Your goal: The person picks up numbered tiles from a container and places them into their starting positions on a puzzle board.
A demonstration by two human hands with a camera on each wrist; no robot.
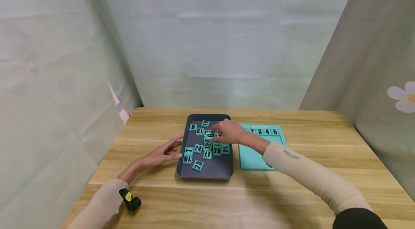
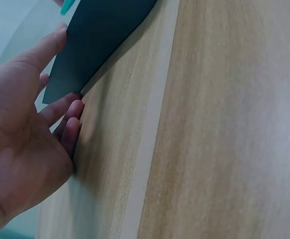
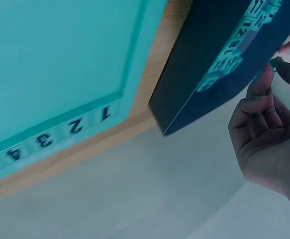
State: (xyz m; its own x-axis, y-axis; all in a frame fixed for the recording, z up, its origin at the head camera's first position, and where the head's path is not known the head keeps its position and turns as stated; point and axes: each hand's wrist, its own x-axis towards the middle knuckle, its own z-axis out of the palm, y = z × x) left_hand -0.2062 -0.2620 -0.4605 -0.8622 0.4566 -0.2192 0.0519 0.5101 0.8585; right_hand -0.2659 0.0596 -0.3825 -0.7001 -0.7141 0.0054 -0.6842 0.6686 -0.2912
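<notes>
One tile (image 1: 210, 135) pinched in right hand (image 1: 230, 132); board (image 3: 50, 55) reads 1–5.

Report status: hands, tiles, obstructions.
Right hand pinching a numbered tile over the tray. Left hand at tray's side. Board showing 1 to 5 along top. Right sleeve hiding part from head view.

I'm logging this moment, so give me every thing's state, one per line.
Left hand: open, fingertips at the tray's side
Right hand: pinching a tile over the tray
Tray: right side up, holding loose tiles
Loose tiles: scattered, turned various ways
Board: flat on the table, numbers 1 to 5 along its top row
</notes>
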